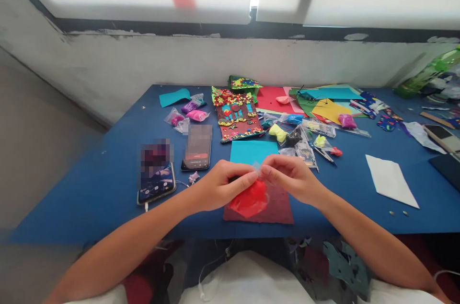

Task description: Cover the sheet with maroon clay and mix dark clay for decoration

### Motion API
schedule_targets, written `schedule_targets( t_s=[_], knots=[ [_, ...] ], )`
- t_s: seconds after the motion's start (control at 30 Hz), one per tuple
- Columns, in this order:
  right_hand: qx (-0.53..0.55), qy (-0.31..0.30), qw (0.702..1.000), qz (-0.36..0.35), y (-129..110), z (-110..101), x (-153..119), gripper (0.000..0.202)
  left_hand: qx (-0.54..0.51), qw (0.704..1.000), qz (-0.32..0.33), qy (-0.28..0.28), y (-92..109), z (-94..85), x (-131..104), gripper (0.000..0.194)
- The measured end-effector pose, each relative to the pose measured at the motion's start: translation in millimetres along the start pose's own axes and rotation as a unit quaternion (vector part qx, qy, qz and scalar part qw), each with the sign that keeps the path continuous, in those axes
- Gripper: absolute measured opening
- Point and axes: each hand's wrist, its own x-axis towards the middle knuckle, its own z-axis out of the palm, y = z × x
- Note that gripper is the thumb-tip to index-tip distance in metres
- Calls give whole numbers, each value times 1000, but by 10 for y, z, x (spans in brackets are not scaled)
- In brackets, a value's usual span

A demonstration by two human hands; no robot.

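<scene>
Between my two hands hangs a clear plastic bag of red modelling clay [250,199]. My left hand [230,184] pinches the bag's top edge between thumb and fingers. From the other side, my right hand [287,174] grips the same edge, the fingertips of both hands almost meeting. Beneath the bag lies a sheet [278,208], its near part dark red and its far part blue; my hands cover some of it. Just beyond stands or leans a brown clay-covered piece [239,124] with blue windows and colourful flowers.
Two phones [197,148] [157,189] lie at the left, one with a cable. Bags of purple and pink clay [197,115] sit behind them. Clay lumps, tools and coloured paper [330,110] crowd the right back. A white sheet [391,180] and a green bottle [427,74] are farther right.
</scene>
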Motion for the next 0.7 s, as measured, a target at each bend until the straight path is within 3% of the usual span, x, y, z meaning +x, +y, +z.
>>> schedule_targets(
  t_s=[0.13, 0.37, 0.7],
  knots=[
    [-33, 12, 999, -11, -1, -1, -11, 36, 6, 998, 7, 67, 15, -17, 8, 29],
    [-55, 8, 998, -27, -47, 23, -15, 28, 64, 988, 64, 125, -4, 28, -6, 28],
    [-98, -17, 994, -46, 24, 18, -12, 27, 69, 989, 60, 114, -20, 40, -4, 23]
  ],
)
